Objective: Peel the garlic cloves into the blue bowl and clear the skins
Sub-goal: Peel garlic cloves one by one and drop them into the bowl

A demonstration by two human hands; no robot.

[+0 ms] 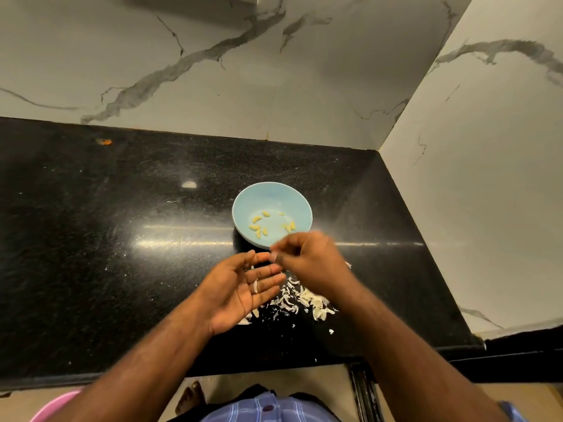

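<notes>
On the black counter (122, 239) we see the blue bowl (272, 215) holding peeled cloves (259, 228), with loose skins (300, 300) scattered just in front of it. Our left hand (240, 292) lies palm up, fingers straight, a skin scrap on it. Our right hand (307, 260), blurred, has curled fingers meeting at the tips; we cannot tell what they pinch.

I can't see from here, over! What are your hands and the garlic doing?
Left hand open, palm up, one skin scrap on it. Right hand blurred, fingers curled; grip unclear. Peeled cloves in blue bowl. Skins piled on counter, not cleared.
</notes>
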